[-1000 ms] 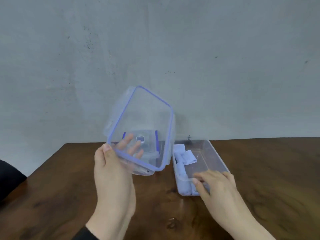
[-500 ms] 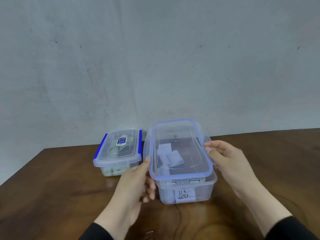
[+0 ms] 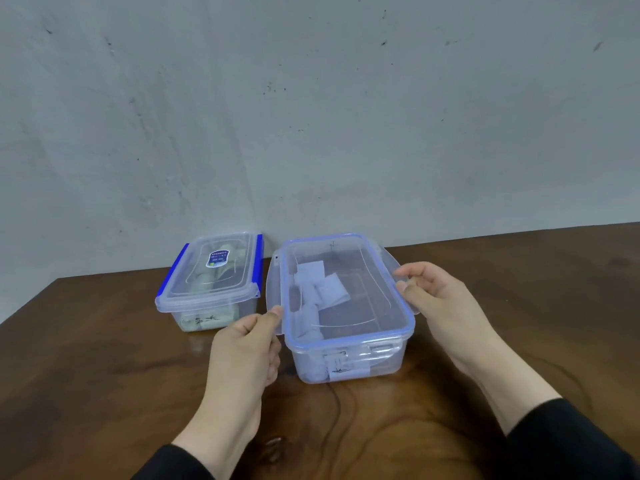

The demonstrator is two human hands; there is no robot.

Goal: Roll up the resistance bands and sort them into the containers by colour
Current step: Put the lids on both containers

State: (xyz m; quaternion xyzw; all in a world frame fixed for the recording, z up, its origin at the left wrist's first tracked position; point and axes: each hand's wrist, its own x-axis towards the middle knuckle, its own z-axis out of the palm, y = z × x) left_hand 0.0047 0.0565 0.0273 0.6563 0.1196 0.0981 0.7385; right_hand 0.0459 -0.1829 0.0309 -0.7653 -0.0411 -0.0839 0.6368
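Lid (image 3: 346,289) sits on the near container (image 3: 349,362) at frame centre, pale rolled bands (image 3: 311,327) inside. Left hand (image 3: 242,344) and right hand (image 3: 436,299) pinch its side flaps (image 3: 273,292) with curled fingers; uneven pressing could leave one corner unlatched or skid the container across the table (image 3: 104,375).

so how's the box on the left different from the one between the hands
The left box has dark blue clips folded down; the right box has pale blue trim and side flaps sticking out, held by the left hand and right hand. The left holds cream rolls, the right pale bluish ones. Both are clear, lidded and labelled.
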